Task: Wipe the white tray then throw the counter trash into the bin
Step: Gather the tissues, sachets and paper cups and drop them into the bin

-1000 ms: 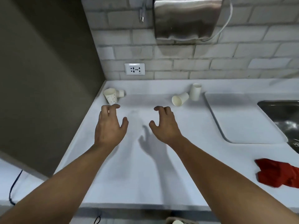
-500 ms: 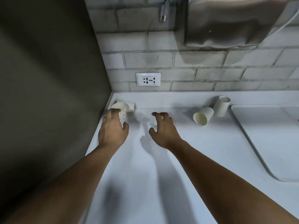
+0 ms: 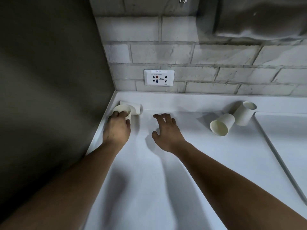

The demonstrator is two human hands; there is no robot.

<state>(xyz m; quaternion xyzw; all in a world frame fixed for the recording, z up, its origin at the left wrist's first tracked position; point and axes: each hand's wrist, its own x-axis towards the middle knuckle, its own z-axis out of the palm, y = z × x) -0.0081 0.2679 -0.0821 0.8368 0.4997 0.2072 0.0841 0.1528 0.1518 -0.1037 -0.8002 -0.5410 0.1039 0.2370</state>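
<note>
Head view: both bare forearms reach out from the near edge across the white desk (image 3: 149,188). The left hand (image 3: 117,128) is at the far-left corner beside the dark side wall (image 3: 49,80), palm down, its grip closed round a dotted paper cup (image 3: 123,110), with fingers curled over the cup's side and the thumb on the right. A second cup (image 3: 137,107) lies on its side just behind, apparently touching the first. The right hand (image 3: 167,133) is near the desk's middle, palm down, fingers spread and slightly bent, its grip released and holding nothing; I cannot tell whether the fingertips touch the surface. Further right a tipped cup (image 3: 221,124) lies with its mouth toward us, against a leaning cup (image 3: 245,113). The white tray (image 3: 285,138) lies flat at the right edge, partly cut off. A wall socket (image 3: 159,78) sits on the brick wall (image 3: 216,55).
</note>
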